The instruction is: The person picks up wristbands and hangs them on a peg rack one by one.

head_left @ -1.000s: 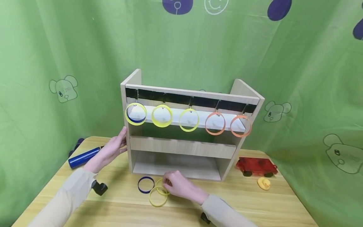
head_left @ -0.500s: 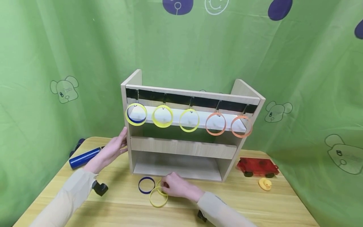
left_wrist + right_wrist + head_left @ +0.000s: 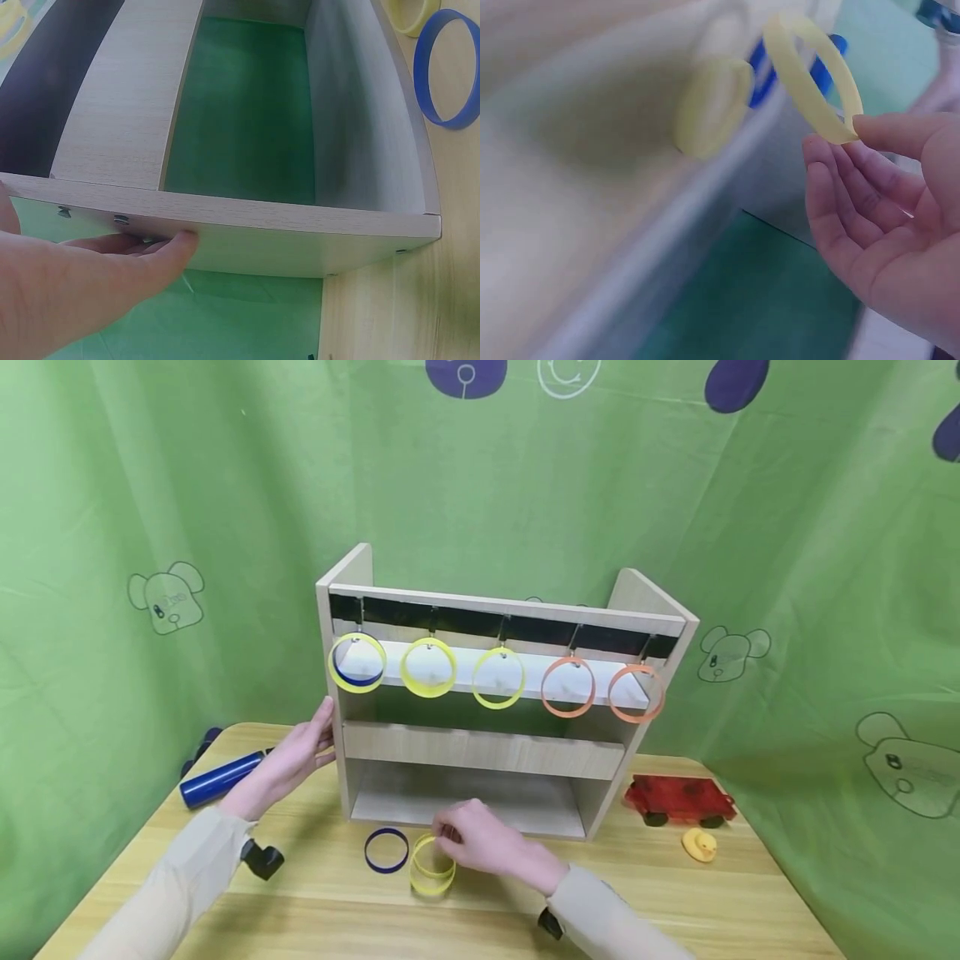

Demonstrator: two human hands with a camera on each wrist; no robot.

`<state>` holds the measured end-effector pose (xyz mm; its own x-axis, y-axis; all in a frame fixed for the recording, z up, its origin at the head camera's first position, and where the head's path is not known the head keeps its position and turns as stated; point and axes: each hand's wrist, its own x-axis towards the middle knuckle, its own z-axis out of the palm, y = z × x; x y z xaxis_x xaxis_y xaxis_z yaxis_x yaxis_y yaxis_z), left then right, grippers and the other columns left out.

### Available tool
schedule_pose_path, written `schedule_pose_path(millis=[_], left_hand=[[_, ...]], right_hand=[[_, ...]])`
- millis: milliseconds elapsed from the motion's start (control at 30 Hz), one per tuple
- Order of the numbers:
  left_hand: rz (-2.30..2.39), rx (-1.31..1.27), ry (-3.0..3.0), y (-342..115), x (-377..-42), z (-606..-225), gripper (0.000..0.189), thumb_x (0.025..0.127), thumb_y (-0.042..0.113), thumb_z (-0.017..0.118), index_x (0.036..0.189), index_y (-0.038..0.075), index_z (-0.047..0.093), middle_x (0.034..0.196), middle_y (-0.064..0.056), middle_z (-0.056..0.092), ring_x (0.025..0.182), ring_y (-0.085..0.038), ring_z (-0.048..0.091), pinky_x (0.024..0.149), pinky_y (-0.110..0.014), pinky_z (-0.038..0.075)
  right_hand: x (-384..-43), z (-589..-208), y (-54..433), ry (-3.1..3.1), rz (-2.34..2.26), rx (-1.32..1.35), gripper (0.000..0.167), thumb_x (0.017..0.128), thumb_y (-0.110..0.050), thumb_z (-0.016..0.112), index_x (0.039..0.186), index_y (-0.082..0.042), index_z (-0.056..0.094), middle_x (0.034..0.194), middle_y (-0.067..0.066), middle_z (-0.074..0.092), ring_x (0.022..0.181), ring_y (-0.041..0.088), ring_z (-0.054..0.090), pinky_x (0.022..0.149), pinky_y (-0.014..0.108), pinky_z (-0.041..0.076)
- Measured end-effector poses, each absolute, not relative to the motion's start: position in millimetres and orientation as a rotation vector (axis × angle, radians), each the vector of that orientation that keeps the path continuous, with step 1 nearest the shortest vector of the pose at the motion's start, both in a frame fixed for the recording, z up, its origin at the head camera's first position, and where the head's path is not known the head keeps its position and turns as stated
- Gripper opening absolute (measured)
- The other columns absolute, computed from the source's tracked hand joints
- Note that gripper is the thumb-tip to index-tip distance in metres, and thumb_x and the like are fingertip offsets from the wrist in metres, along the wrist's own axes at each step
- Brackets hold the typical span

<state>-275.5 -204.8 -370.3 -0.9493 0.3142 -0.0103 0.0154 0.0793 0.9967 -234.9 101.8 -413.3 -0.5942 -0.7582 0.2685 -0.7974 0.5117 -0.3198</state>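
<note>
My left hand [image 3: 288, 762] rests with extended fingers against the left side panel [image 3: 300, 244] of a wooden shelf rack [image 3: 483, 750]. In front of the rack, my right hand [image 3: 489, 843] pinches a thin yellow ring [image 3: 799, 82] between thumb and fingertips. Another yellow ring [image 3: 691, 116] lies on the table, and the two overlap in the head view. Left of them is a dark blue ring [image 3: 387, 870]. From hooks on the rack hang a yellow ring [image 3: 337, 682] paired with a blue one, more yellow rings [image 3: 498, 704], and two orange rings [image 3: 567, 713].
A blue cylinder [image 3: 221, 779] lies behind my left forearm. Right of the rack, a red toy car [image 3: 678, 799] and a yellow rubber duck [image 3: 699, 844] sit on the wooden table [image 3: 300, 906]. A green curtain [image 3: 480, 485] hangs behind.
My right hand has shifted slightly right and up from the table rings. The lower yellow ring in the head view has moved right, overlapping the other more. My left hand stays put.
</note>
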Motion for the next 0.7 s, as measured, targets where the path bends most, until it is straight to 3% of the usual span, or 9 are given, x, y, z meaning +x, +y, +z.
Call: schedule_pose_path(millis=[233,700], left_hand=[[1.959,0.325,2.13,-203,-276,-369,0.093,0.099,0.069,0.018,0.158,-0.001,0.004,0.164,-0.028,0.008,0.154,-0.043,0.01,0.126,-0.058,0.015],[1.958,0.314,2.129,-205,-274,-368,0.092,0.099,0.069,0.019,0.158,0.0,0.004,0.165,-0.026,0.007,0.154,-0.043,0.009,0.127,-0.057,0.014]], right_hand=[[-224,-354,122,-2.525,0.59,1.31,0.003,0.087,-0.006,0.072,0.087,-0.006,0.069,0.077,0.003,0.07,0.067,0.002,0.059,0.061,0.005,0.05],[-215,-223,151,-2.171,0.501,1.227,0.007,0.086,-0.002,0.073,0.09,-0.005,0.068,0.081,0.003,0.07,0.072,0.007,0.063,0.064,0.018,0.058]])
